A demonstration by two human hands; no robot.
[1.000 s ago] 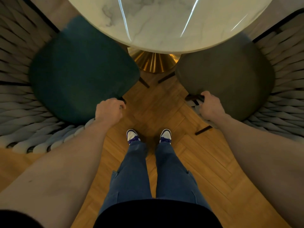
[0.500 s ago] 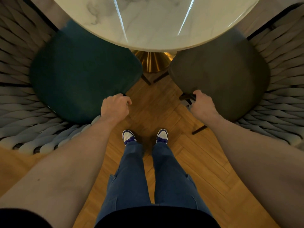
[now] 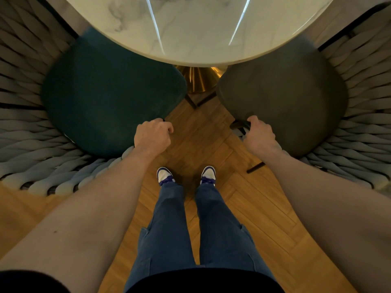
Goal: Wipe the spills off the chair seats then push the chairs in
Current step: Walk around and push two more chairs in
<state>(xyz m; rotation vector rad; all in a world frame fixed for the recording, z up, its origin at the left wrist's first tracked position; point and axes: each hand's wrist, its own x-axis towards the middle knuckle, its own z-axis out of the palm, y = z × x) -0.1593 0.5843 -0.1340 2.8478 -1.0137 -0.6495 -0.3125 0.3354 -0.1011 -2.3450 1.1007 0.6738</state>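
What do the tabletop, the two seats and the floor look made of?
Tabletop: polished marble or a look-alike, white with grey veins and sharp reflections. Teal seat and grey seat: matte, velvety-looking fabric. Floor: warm wood in a herringbone pattern.

Both chairs have slid further under the desk over the last second. The marble rim now covers more of the teal seat and of the grey seat, and the two seats' inner corners have drawn closer together in front of the gold pedestal, hiding more of it. The left hand and right hand, gripping the chair frames, have moved forward with them, nearer the desk's edge, and the feet have stepped forward too
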